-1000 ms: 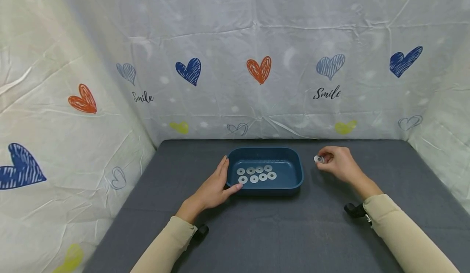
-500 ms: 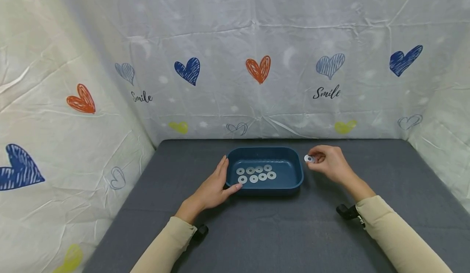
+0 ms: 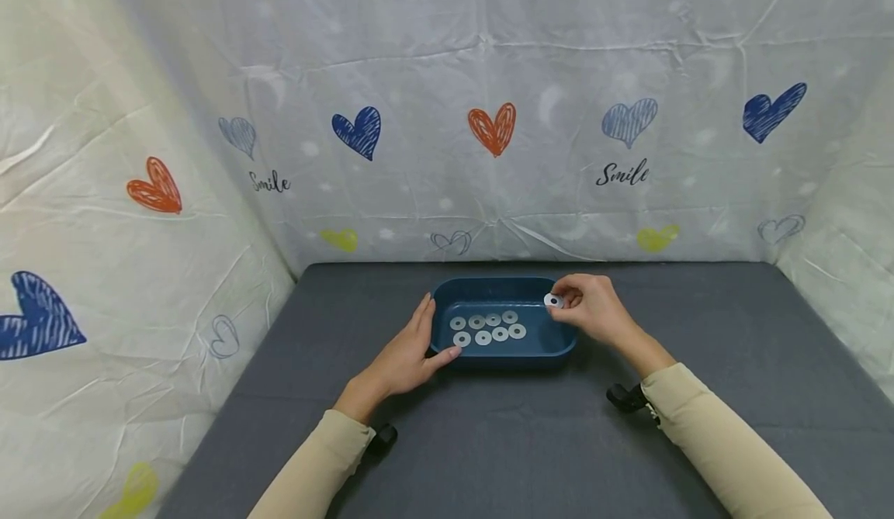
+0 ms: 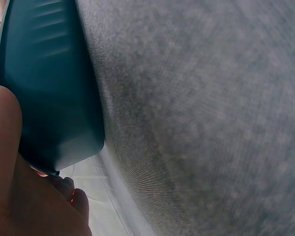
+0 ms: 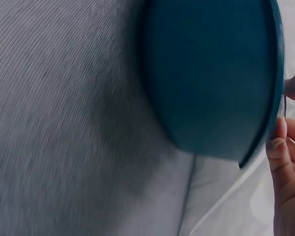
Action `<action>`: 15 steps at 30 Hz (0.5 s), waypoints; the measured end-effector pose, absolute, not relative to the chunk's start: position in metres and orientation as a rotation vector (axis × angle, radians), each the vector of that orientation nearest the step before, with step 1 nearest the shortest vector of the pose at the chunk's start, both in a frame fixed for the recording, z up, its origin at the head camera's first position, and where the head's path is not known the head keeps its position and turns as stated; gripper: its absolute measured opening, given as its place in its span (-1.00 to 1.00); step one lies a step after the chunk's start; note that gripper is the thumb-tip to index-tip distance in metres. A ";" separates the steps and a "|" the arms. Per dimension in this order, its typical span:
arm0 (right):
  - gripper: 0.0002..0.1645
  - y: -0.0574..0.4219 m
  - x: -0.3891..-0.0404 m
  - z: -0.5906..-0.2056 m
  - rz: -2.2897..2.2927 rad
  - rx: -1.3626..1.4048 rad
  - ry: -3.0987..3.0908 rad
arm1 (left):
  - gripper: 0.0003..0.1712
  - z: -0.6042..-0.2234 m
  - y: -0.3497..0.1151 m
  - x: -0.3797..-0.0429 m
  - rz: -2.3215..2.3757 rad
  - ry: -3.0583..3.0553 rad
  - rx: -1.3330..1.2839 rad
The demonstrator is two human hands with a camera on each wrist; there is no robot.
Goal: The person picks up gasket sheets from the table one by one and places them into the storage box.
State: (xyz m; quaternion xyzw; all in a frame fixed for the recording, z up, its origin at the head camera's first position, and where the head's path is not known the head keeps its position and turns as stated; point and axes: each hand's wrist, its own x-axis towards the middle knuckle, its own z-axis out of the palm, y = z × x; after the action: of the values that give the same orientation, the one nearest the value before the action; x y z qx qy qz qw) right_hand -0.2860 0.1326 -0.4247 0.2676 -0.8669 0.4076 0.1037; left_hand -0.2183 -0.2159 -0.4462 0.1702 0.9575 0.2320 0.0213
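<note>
A blue rectangular tray point(image 3: 503, 362) stands on the table in the head view. Several flat, pale metal washers point(image 3: 483, 338) lie in two rows on its floor, towards the left. My left hand point(image 3: 398, 358) rests on the tray's left end, fingers straight along the side and thumb on the front rim. Between thumb and fingertips, my right hand point(image 3: 597, 309) pinches another washer point(image 3: 552, 300), over the right part of the tray. In the right wrist view that washer shows as a thin edge beyond the tray rim point(image 5: 278, 64). The left wrist view shows the tray's outer wall point(image 4: 49, 93).
A dark grey cloth covers the table point(image 3: 503, 441). Behind it and at the sides hangs a pale curtain point(image 3: 433, 77) printed with hearts and words. Black straps point(image 3: 626, 397) sit at both wrists, by the beige sleeves.
My right hand has moved left with its washer, from beside the tray to above its right part. The left hand, the tray and the washers inside it stay put.
</note>
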 end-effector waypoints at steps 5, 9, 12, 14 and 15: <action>-0.75 0.115 -0.289 -0.428 1.205 0.819 -2.576 | 0.20 -0.448 -0.217 -0.218 0.706 2.962 0.525; -0.74 0.104 -0.292 -0.429 1.180 0.866 -2.609 | 0.21 -0.448 -0.218 -0.218 0.710 2.955 0.514; -0.75 0.098 -0.293 -0.430 1.150 0.939 -2.642 | 0.21 -0.448 -0.218 -0.218 0.711 2.963 0.521; -0.76 0.096 -0.294 -0.430 1.135 1.011 -2.658 | 0.21 -0.448 -0.218 -0.219 0.711 2.966 0.524; -0.76 0.095 -0.294 -0.430 1.130 1.049 -2.664 | 0.21 -0.448 -0.218 -0.219 0.709 2.967 0.525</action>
State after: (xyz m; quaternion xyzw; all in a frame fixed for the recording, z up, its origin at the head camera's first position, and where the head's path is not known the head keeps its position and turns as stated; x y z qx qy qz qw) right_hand -0.2943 0.0946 -0.4304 0.3405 -0.8651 0.3669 0.0317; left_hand -0.2188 -0.2178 -0.4484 0.1696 0.9582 0.2290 0.0230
